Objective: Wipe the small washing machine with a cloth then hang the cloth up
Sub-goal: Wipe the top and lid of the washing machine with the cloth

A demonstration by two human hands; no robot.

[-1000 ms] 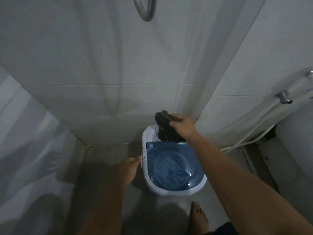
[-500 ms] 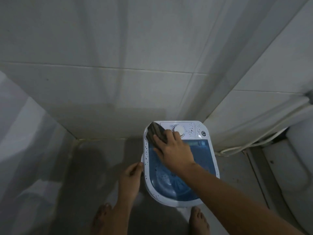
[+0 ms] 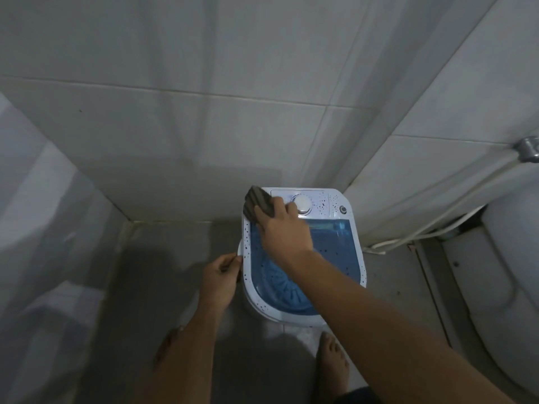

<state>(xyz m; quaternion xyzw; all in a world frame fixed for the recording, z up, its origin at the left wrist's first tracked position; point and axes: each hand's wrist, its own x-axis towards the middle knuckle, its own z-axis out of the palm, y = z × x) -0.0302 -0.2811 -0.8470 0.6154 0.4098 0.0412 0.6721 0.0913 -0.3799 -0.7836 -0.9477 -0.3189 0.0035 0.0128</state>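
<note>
A small white washing machine [image 3: 335, 203] with a see-through blue lid [image 3: 335, 246] stands on the floor in the tiled corner. Dark specks dot its white top. My right hand [image 3: 284, 228] presses a dark folded cloth [image 3: 258, 205] flat onto the machine's back left corner, beside the round white dial [image 3: 303, 203]. My left hand [image 3: 220, 279] grips the machine's left edge, fingers curled against the rim.
Tiled walls close in behind and to the right. A white hose [image 3: 431, 225] runs from a metal wall fitting [image 3: 528, 149] down to the floor right of the machine. A white toilet [image 3: 513, 272] sits at far right. My bare foot [image 3: 332, 360] stands in front of the machine.
My right hand brought the cloth down from above the machine's back onto its top left corner and holds it pressed there. The view tilted down; my left hand stays at the left rim.
</note>
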